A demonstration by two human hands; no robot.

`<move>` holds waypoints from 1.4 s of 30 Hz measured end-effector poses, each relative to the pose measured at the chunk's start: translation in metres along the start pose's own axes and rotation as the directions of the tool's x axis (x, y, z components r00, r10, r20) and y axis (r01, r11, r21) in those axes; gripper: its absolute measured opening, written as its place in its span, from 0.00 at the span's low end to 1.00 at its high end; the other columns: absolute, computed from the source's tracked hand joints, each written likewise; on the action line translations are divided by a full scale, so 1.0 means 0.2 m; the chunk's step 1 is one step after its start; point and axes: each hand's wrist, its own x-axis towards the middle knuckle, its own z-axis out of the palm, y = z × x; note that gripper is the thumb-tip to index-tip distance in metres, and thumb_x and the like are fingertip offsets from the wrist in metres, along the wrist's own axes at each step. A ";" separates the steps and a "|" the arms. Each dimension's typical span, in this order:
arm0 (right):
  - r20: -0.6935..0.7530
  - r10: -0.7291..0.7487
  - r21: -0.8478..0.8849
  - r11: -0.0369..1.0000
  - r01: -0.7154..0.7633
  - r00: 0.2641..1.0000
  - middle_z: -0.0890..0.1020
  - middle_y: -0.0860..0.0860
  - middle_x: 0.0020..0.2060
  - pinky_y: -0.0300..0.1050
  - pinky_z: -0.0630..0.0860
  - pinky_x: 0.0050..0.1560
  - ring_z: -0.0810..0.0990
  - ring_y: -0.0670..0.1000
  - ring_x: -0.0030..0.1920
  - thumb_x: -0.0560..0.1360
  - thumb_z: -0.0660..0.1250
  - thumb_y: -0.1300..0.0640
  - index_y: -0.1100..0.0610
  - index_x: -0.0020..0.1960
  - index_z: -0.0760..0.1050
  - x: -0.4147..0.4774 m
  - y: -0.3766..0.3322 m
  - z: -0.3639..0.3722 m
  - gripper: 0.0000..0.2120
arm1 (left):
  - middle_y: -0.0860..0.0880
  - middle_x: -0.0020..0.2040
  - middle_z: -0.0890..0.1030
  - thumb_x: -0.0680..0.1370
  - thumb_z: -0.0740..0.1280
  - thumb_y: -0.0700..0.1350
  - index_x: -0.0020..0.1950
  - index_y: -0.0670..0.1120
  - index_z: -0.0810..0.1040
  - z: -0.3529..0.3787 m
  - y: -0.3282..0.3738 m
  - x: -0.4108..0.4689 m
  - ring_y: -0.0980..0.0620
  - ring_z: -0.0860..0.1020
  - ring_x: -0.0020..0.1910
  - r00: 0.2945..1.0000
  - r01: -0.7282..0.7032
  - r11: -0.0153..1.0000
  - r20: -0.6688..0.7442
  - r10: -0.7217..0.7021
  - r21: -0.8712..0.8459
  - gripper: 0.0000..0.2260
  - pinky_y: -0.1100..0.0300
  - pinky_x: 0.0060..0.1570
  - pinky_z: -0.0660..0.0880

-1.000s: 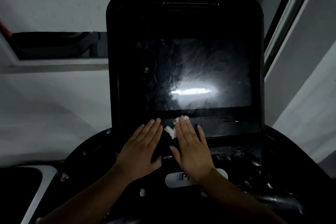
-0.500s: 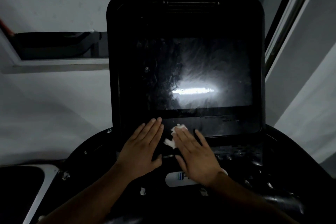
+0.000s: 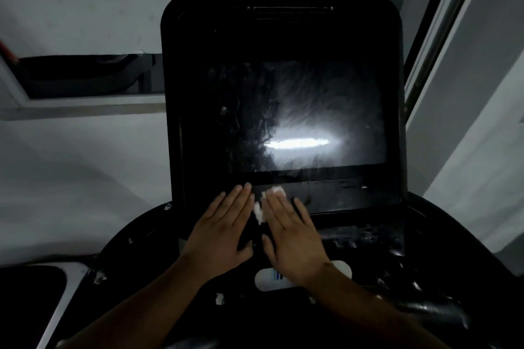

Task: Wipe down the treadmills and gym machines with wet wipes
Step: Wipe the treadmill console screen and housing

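Edging left, the right hand (image 3: 292,235) presses the wet wipe (image 3: 269,201) flat, touching the spread left hand (image 3: 224,229); the console strip (image 3: 340,195) extends rightward.

The console (image 3: 283,37) is looking glossy black, and its screen (image 3: 312,99) is showing smeary grey streaks around a bright white glare stripe. The wipe (image 3: 277,192) is showing up white, the label (image 3: 266,282) is reading white with blue stripes, and the wall (image 3: 85,173) is looking pale grey.

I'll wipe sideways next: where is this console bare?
Bare: the dark strip under the screen, right of the right hand. Crowded: at its left end, left hand, right hand and wipe lie together; scraps dot the ledge.
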 end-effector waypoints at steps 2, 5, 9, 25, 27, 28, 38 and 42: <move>0.028 -0.103 -0.080 0.991 0.105 0.994 0.59 0.53 0.80 0.56 0.53 0.78 0.54 0.50 0.81 0.78 0.60 0.47 0.58 0.80 0.62 -0.09 0.09 -0.02 0.33 | 0.42 0.81 0.60 0.71 0.64 0.59 0.79 0.39 0.66 0.00 0.00 0.01 0.46 0.61 0.80 1.000 -0.021 1.000 0.007 0.021 0.002 0.40 0.47 0.76 0.58; -0.018 0.025 -0.106 0.994 -0.027 1.000 0.60 0.52 0.80 0.58 0.55 0.77 0.58 0.50 0.80 0.78 0.58 0.47 0.58 0.79 0.64 -0.05 0.17 -0.07 0.31 | 0.42 0.81 0.60 0.69 0.64 0.59 0.79 0.40 0.65 0.01 0.02 0.02 0.46 0.60 0.80 1.000 -0.020 1.000 0.008 0.020 0.012 0.42 0.47 0.76 0.58; -0.003 0.009 -0.035 0.999 -0.009 1.000 0.59 0.53 0.80 0.58 0.56 0.76 0.56 0.52 0.81 0.78 0.59 0.47 0.58 0.80 0.61 -0.08 0.09 -0.01 0.33 | 0.42 0.81 0.61 0.70 0.63 0.60 0.79 0.40 0.66 0.02 0.02 0.02 0.45 0.60 0.80 1.000 -0.008 1.000 0.000 0.008 0.003 0.41 0.46 0.76 0.57; -0.009 0.075 -0.054 0.996 -0.075 0.997 0.59 0.54 0.80 0.58 0.54 0.76 0.57 0.53 0.80 0.79 0.58 0.45 0.59 0.80 0.61 -0.02 0.02 0.02 0.33 | 0.43 0.81 0.60 0.70 0.65 0.60 0.79 0.40 0.66 0.02 0.02 0.02 0.46 0.60 0.80 1.000 0.001 1.000 -0.010 -0.001 0.005 0.41 0.48 0.77 0.56; 0.001 -0.061 -0.071 0.996 0.061 0.998 0.58 0.55 0.81 0.58 0.55 0.76 0.55 0.53 0.81 0.80 0.58 0.45 0.59 0.81 0.60 -0.06 0.01 0.05 0.33 | 0.43 0.81 0.61 0.70 0.66 0.59 0.79 0.41 0.66 0.02 0.01 0.02 0.47 0.60 0.80 1.000 -0.017 1.000 -0.014 0.017 -0.001 0.40 0.48 0.77 0.57; 0.014 -0.127 -0.103 0.986 0.128 0.992 0.58 0.54 0.81 0.59 0.56 0.76 0.55 0.53 0.81 0.79 0.59 0.45 0.59 0.81 0.60 -0.09 0.04 0.05 0.33 | 0.43 0.81 0.61 0.71 0.66 0.58 0.79 0.41 0.65 0.01 -0.01 0.02 0.47 0.60 0.80 0.999 -0.031 1.000 -0.012 0.031 0.000 0.40 0.47 0.76 0.58; 0.016 -0.167 -0.123 0.978 0.167 0.986 0.59 0.54 0.80 0.59 0.55 0.77 0.56 0.52 0.81 0.79 0.59 0.46 0.58 0.80 0.61 -0.04 0.11 0.01 0.32 | 0.44 0.81 0.61 0.71 0.65 0.58 0.79 0.41 0.65 0.00 -0.03 0.02 0.48 0.60 0.80 0.999 -0.049 0.999 -0.003 0.049 -0.015 0.40 0.49 0.76 0.58; -0.040 0.018 -0.114 0.993 -0.022 0.999 0.58 0.54 0.80 0.59 0.54 0.77 0.56 0.52 0.81 0.81 0.56 0.45 0.59 0.80 0.61 0.04 0.15 -0.02 0.32 | 0.44 0.82 0.60 0.71 0.66 0.58 0.80 0.41 0.64 0.01 -0.02 0.02 0.48 0.59 0.81 0.999 -0.034 0.999 -0.003 0.034 -0.010 0.41 0.49 0.77 0.57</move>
